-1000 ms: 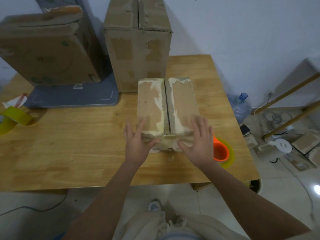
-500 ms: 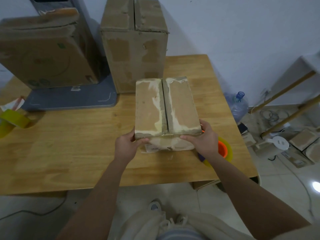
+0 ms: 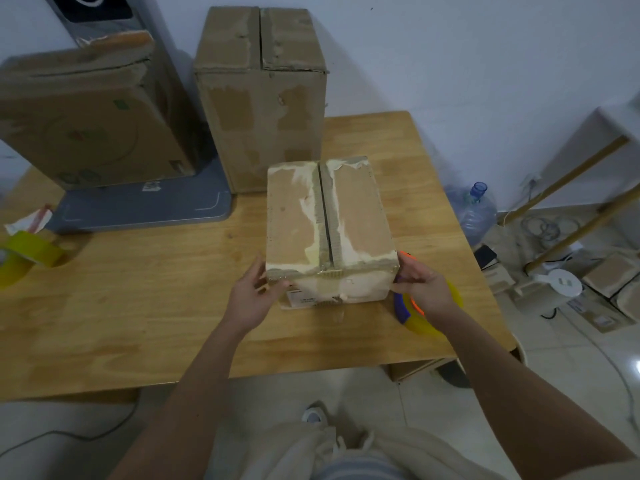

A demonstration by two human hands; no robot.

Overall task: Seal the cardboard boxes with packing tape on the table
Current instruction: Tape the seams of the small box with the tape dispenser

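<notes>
Small cardboard box (image 3: 329, 233) on the wooden surface (image 3: 138, 306), near the front edge, top flaps shut with a bare seam. Left hand (image 3: 254, 299) at its near left corner, fingers loosely curled against it. Right hand (image 3: 427, 289) at the near right corner, fingers gripping a tape roll (image 3: 429, 317). Two bigger boxes (image 3: 263, 98) behind.
</notes>
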